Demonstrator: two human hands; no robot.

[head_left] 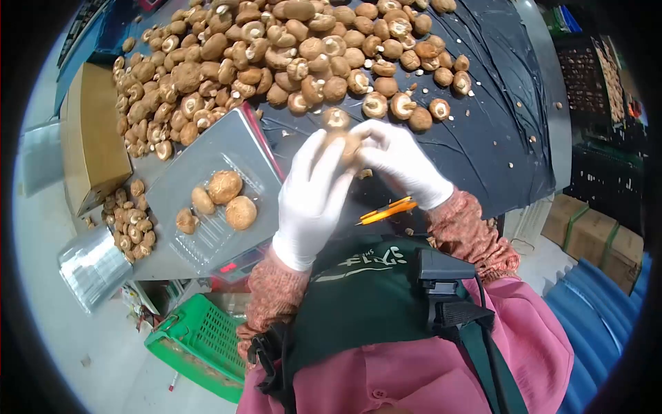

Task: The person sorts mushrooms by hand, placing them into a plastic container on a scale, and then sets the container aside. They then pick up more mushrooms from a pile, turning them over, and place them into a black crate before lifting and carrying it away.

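Note:
My left hand (pixel 314 193), in a white glove, is closed around a brown mushroom (pixel 345 147) that looks like a shiitake. From the other side my right hand (pixel 401 160), also gloved in white, pinches the same mushroom at its edge. Some blur covers the fingertips, and they hide part of the cap. Just beyond it another mushroom (pixel 336 118) lies on the dark table cover. To the left, a clear plastic tray (pixel 238 169) holds several mushrooms. Slim orange tools (pixel 387 211), like pens or cutters, lie below my hands.
A large heap of mushrooms (pixel 276 52) covers the far side of the table (pixel 503 90). At left stand a cardboard box (pixel 96 138), a smaller mushroom pile (pixel 131 224) and stacked clear trays (pixel 95 265). A green basket (pixel 200 338) is on the floor; strapped cartons (pixel 586 234) are at right.

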